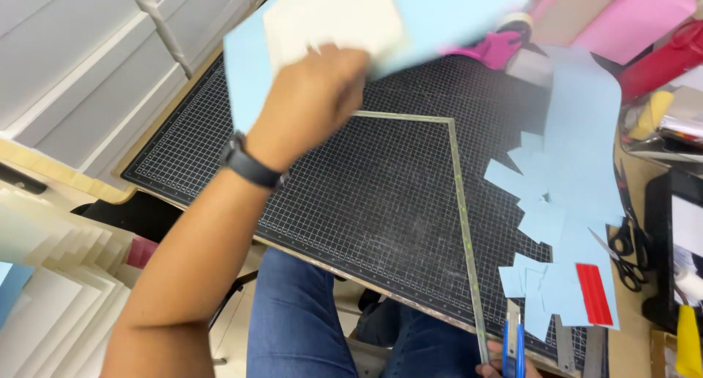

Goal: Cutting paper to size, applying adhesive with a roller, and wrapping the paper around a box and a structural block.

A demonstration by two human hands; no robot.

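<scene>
Head view, largest item first. The black cutting mat (pixel 381 202) with its fine white grid fills the centre of the frame, set askew on the bench. At 12 o'clock, above the mat, the left hand (pixel 311 103) is closed on a light blue paper sheet (pixel 439 12), which is blurred by motion; the sheet is large, flat and pale sky-blue, and a cream white card (pixel 329 19) lies against it just above the knuckles. A dark wristband (pixel 250 164) circles the left wrist. At 3 o'clock a tall strip of the same blue paper and a scatter of small blue offcuts (pixel 545 224) lie on the mat's right part. An L-shaped metal ruler (pixel 461 217) runs from the mat's centre toward 5 o'clock. A small red strip (pixel 594 294) rests on the offcuts at 4 o'clock. At 5 o'clock, at the frame's lower edge, the right hand (pixel 492 369) shows only its fingertips, touching blue-handled scissors (pixel 513 341); whether it grips them cannot be told. Black-handled scissors (pixel 628 239) lie beside the mat at 3 o'clock. Stacked white sheets (pixel 51 305) fan out at 8 o'clock.
</scene>
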